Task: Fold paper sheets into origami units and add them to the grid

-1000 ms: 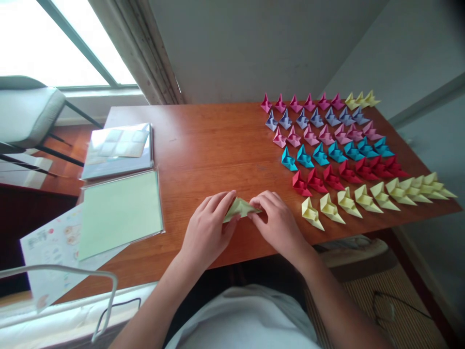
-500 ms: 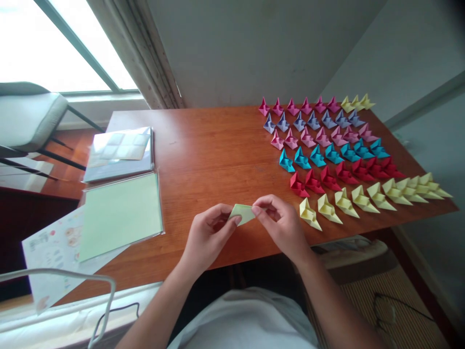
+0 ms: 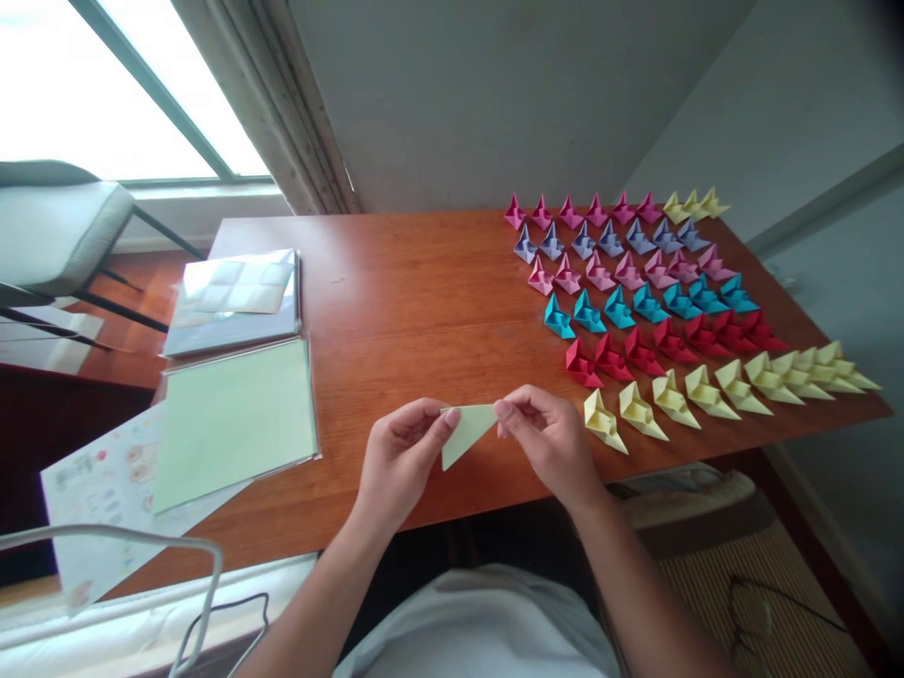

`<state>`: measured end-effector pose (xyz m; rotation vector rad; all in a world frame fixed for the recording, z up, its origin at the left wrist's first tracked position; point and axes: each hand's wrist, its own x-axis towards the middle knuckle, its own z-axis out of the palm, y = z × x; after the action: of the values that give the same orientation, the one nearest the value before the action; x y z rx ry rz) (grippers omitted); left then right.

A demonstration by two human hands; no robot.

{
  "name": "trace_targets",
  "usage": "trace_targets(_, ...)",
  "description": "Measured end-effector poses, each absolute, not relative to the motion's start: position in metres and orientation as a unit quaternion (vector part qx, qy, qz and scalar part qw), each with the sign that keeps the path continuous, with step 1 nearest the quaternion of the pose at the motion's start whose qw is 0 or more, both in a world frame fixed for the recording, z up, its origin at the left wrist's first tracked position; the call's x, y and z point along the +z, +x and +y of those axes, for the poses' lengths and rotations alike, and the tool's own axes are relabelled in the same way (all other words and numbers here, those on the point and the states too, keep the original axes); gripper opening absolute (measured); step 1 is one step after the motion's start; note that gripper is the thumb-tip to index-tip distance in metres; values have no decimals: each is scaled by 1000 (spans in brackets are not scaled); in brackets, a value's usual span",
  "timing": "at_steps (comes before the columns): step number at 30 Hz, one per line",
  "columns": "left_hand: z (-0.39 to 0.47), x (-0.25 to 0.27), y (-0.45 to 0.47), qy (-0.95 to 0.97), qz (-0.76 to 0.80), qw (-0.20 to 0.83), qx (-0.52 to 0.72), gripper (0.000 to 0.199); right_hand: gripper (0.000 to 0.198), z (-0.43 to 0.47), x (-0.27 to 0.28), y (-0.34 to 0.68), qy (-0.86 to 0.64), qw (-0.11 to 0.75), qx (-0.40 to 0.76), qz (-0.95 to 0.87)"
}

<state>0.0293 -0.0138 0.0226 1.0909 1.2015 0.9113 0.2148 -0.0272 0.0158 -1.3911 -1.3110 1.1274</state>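
A pale green folded paper triangle (image 3: 467, 431) is held up above the front of the wooden table, one point hanging down on its left side. My left hand (image 3: 406, 452) pinches its upper left corner between thumb and fingers. At the upper right corner, the thumb and fingers of my right hand (image 3: 547, 438) are closed on the paper. Just right of that hand, a row of pale yellow folded paper boats (image 3: 673, 399) runs along the table's front edge. The inner folds of the triangle do not show.
Rows of red (image 3: 642, 351), turquoise (image 3: 619, 309), pink (image 3: 600, 271), purple (image 3: 583, 241) and magenta paper boats (image 3: 595, 211) cover the table's right side. On the left lie a pack of light green paper (image 3: 236, 424), another wrapped pack (image 3: 233, 325) and a printed sheet (image 3: 105, 499). A chair (image 3: 63, 226) stands by the window.
The green paper has turned from a small slanted piece into a triangle with a level top edge and a point hanging down. Both hands still grip it, nearly in the same place.
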Motion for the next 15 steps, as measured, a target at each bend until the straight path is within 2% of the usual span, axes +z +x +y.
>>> trace_targets(5, -9, 29, 30, 511, 507, 590, 365, 33, 34, -25, 15, 216, -577, 462, 428, -520)
trace_targets(10, 0, 30, 32, 478, 509, 597, 394, 29, 35, -21, 2, 206, -532, 537, 480, -445)
trace_targets(15, 6, 19, 35, 402, 500, 614, 460, 25, 22, -26, -2, 195, -509, 524, 506, -458)
